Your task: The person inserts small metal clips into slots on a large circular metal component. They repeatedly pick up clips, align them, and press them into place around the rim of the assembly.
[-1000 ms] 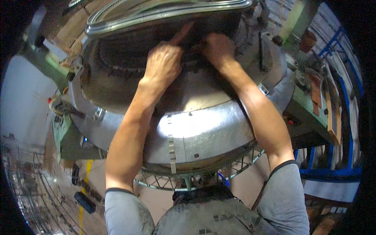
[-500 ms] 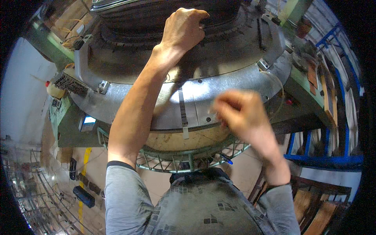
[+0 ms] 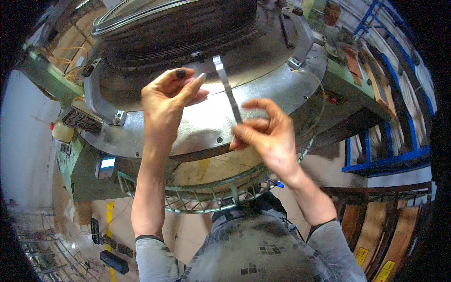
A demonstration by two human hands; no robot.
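My right hand (image 3: 268, 136) pinches the lower end of a thin, narrow metal strip (image 3: 226, 87) between thumb and fingers. The strip slants up and away over the shiny metal ring plate (image 3: 277, 96) of a large round machine. To its left, my left hand (image 3: 164, 101) hovers above the same plate, its thumb and fingers curled close together. A dark patch shows at its index fingertip; whatever the fingers may hold is too small to make out. Beyond both hands rises the machine's dark, round middle part (image 3: 178, 33).
Below the plate runs a green lattice ring (image 3: 202, 204), close to my body. A small lit screen (image 3: 107, 163) sits on the left leg. A blue rack (image 3: 390, 160) stands right, above wooden boards (image 3: 371, 230). A blue-tipped object (image 3: 276, 183) lies at the lattice.
The metal strip lay on the plate and is now lifted in my right hand. My left hand has come back from the machine's middle, down and left. The view has shifted.
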